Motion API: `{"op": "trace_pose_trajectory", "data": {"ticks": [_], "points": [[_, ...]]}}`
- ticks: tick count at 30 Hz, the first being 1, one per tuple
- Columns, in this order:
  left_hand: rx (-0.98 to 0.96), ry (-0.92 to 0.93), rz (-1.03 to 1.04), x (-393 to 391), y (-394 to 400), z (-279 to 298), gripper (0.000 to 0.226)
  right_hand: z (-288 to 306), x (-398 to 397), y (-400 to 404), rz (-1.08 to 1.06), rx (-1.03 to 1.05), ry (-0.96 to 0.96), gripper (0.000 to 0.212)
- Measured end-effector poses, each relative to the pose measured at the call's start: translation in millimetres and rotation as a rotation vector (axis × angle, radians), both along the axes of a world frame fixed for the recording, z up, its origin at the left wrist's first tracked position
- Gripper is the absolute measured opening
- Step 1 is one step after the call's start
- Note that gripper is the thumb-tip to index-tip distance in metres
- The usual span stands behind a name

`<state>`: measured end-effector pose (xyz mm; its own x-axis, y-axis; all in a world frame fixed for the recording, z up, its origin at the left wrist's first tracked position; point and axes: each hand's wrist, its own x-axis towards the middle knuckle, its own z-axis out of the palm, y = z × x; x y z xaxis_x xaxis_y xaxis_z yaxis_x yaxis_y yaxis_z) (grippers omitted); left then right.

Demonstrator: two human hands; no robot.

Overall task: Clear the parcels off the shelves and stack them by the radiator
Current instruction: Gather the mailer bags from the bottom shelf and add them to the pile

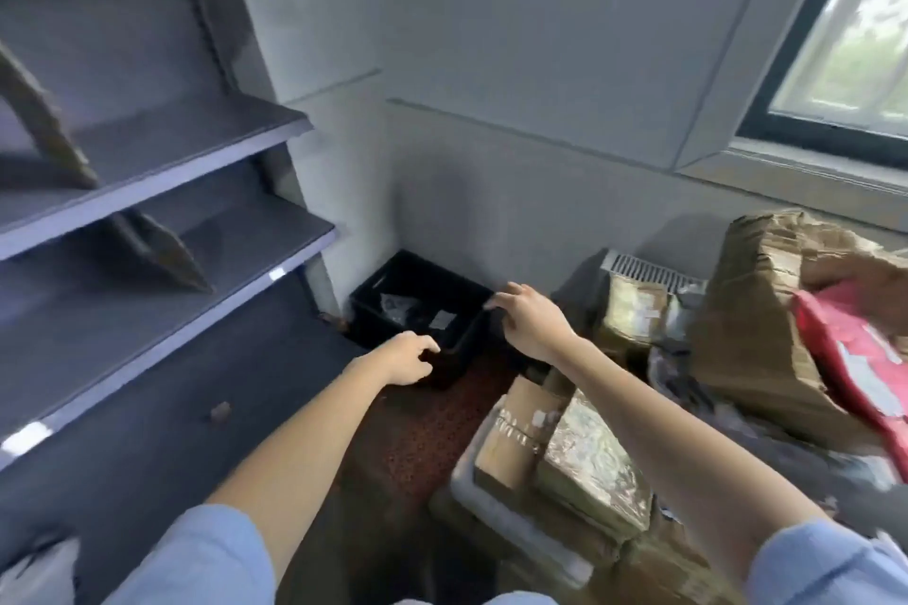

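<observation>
Shelving unit [147, 192]: dark grey, flat matt boards, four tiers in view, fills the left side. Two brown cardboard pieces lean on it: one long curved strip [46, 123] on an upper tier, one wedge-shaped piece [164, 255] on the tier below. One small brown scrap [220, 412] lies on the lowest board.

Wall [491, 64]: pale grey, smooth, with shallow panel lines. Window [845, 39] upper right, dark frame, blurred green outside.

Parcels [584, 462]: heaped on the floor at right, below the window. The largest is a crumpled brown paper-wrapped bulk [766, 310], with one red plastic mailer [850, 359] lying against it. Nearer are several boxy parcels, cardboard and glossy tape-wrapped; the exact count is unclear through blur. One tape-wrapped parcel [634, 310] stands right against the radiator [648, 269], of which only the white ribbed top grille shows behind the heap.

Floor [422, 418]: dark red-brown, speckled, between the shelves and the heap.

Black plastic crate [422, 280]: one, rectangular, open-topped, in the corner between shelving and radiator. It holds a few small pale wrapped items [398, 307]; number uncertain.

Hands: both arms reach for the crate, light blue short sleeves [211, 555] at the bottom edge. Left hand [410, 356] has fingers curled at the near rim; whether it actually grips is not clear. Right hand [528, 322] has fingertips pinching the crate's right rim corner.
</observation>
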<state>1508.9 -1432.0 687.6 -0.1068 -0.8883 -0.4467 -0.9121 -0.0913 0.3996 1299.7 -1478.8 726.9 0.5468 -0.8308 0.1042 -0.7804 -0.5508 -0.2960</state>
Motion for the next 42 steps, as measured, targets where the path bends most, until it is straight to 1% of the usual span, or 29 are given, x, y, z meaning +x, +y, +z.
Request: {"op": "trace_pose_trajectory", "data": {"ticks": [4,8,11,15,18,20,21,22,24,25,28,31,34,36,38,42], "points": [[-0.010,-0.037,0.380,136,83,1,0.040,-9,129,26,0.290,0.052,0.071,0.041],[0.041,-0.037,0.697,232,212,-14,0.039,-18,266,80,0.559,0.122,0.196,0.040],[0.064,0.014,0.952,278,320,-31,0.038,-35,361,140,0.750,0.161,0.319,0.040],[0.012,0.056,1.283,304,453,-50,0.029,-64,453,236,0.975,0.214,0.476,0.040],[-0.035,0.114,1.488,311,523,-65,0.026,-89,496,297,1.051,0.288,0.528,0.038],[-0.114,0.233,1.623,317,551,-78,0.030,-108,518,328,1.072,0.330,0.529,0.037],[-0.142,0.254,1.702,320,560,-86,0.032,-118,530,340,1.074,0.340,0.539,0.037],[-0.157,0.302,1.787,324,566,-94,0.031,-128,543,351,1.082,0.345,0.557,0.037],[-0.234,0.485,1.948,329,579,-118,0.022,-150,571,366,1.093,0.360,0.611,0.036],[-0.236,0.536,2.015,331,587,-130,0.021,-162,589,372,1.092,0.367,0.639,0.034],[-0.163,0.609,2.172,332,615,-163,0.029,-204,642,384,1.081,0.380,0.726,0.029],[-0.124,0.604,2.381,349,635,-197,0.027,-250,690,394,1.107,0.374,0.849,0.029],[-0.055,0.625,2.404,378,641,-241,0.029,-306,739,408,1.145,0.324,0.929,0.030],[-0.050,0.640,2.398,398,644,-285,0.029,-354,771,421,1.147,0.276,0.945,0.021],[-0.027,0.622,2.350,416,645,-341,0.030,-414,798,433,1.153,0.215,0.954,0.016],[0.067,0.621,2.104,446,643,-465,0.032,-541,833,450,1.189,0.046,1.006,0.037]]}}
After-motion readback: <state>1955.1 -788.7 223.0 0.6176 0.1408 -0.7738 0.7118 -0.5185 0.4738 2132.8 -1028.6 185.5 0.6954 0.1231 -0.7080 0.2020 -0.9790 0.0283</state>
